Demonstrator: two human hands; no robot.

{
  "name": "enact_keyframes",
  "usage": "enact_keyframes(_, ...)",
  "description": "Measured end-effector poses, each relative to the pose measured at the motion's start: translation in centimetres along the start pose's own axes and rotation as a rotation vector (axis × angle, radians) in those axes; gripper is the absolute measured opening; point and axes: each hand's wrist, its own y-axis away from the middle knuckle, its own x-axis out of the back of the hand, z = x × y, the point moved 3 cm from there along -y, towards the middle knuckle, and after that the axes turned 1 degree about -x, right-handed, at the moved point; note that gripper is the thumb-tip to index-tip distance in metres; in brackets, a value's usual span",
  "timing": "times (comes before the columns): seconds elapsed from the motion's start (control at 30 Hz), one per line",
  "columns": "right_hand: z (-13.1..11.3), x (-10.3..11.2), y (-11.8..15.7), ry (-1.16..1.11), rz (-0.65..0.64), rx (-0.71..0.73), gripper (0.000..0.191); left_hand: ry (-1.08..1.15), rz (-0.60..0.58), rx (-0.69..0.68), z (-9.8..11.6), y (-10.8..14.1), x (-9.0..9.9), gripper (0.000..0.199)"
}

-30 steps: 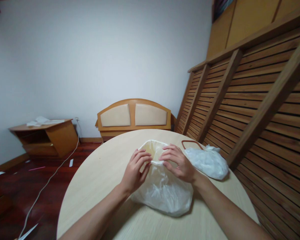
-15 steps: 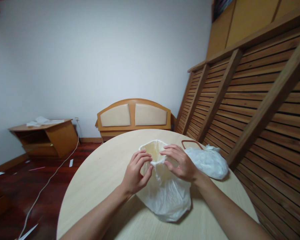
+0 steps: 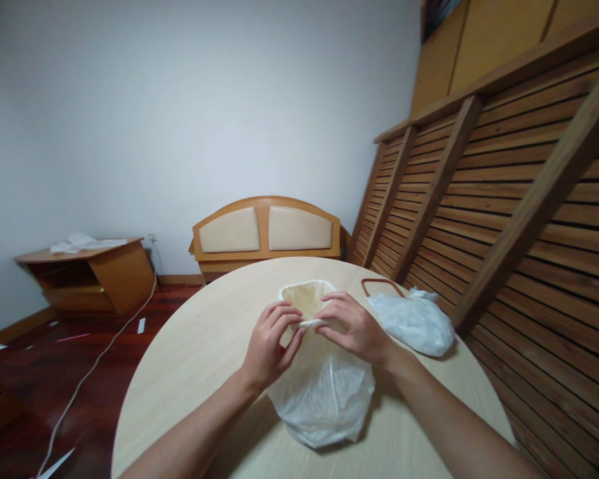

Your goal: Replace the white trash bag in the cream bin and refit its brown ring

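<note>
A white translucent plastic bag [image 3: 324,396] stands on the round table in front of me, its mouth gaping at the top and its rim rolled over. My left hand [image 3: 274,339] pinches the near left of that rim between thumb and fingers. At the near right, my right hand [image 3: 352,326] grips the same rim, thumb below and fingers over the edge. Pale yellowish inner walls show through the mouth. What lies at the bottom of the bag is hidden.
A tied white plastic bag [image 3: 414,322] lies on the right of the round table [image 3: 190,372], with a brown loop handle [image 3: 382,285] behind it. Slatted wooden panels [image 3: 479,213] lean along the right. Beyond stand a headboard [image 3: 267,229] and a low cabinet [image 3: 124,276].
My right hand has closed on the near rim, where its thumb and fingers were apart before. The near rim is now straighter, and the lower bag has shifted slightly left.
</note>
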Motion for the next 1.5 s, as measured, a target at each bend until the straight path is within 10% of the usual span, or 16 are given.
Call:
enact_keyframes(0.17, 0.5, 0.7, 0.2, 0.002, -0.046, -0.03, 0.035, 0.016, -0.004, 0.026, 0.0, -0.2, 0.6, 0.014)
enact_keyframes(0.47, 0.4, 0.7, 0.0, -0.047, -0.019, -0.048, 0.007, -0.051, 0.005, 0.047, 0.7, -0.5, 0.6, 0.018)
enact_keyframes(1.5, 0.2, 0.6, 0.2, -0.045, -0.032, -0.043, 0.013, -0.134, 0.081, -0.001, -0.1, -0.4, 0.1, 0.003)
